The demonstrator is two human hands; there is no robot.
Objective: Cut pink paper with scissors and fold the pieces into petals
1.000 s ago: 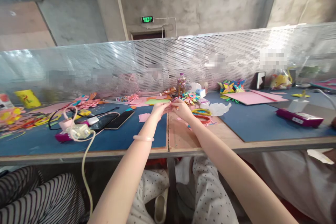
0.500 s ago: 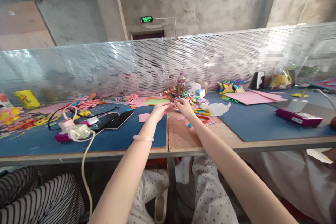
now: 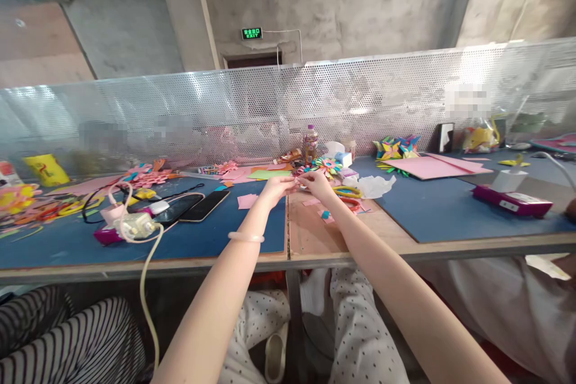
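Note:
Both my arms reach forward over the table's middle seam. My left hand (image 3: pixel 274 187) and my right hand (image 3: pixel 318 185) meet fingertip to fingertip and pinch a small piece of pink paper (image 3: pixel 299 182) between them, held a little above the table. Just behind my fingers lies a multicoloured paper flower (image 3: pixel 327 166), and coloured paper rings (image 3: pixel 345 193) lie right of my right hand. Small paper scraps (image 3: pixel 324 215) are scattered under my right wrist. A pale bangle sits on my left wrist.
Two phones (image 3: pixel 194 206) and a charger with a cable (image 3: pixel 134 225) lie at the left on the blue mat (image 3: pixel 67 240). A bottle (image 3: pixel 309 143) stands by the perforated metal screen (image 3: pixel 180 108). Pink sheets (image 3: pixel 427 167) and a magenta box (image 3: pixel 513 202) are at the right. Other people sit on both sides.
My hands have stayed together at the same spot, shifting only slightly, the fingers working on the small pink piece. Nothing else on the table has moved.

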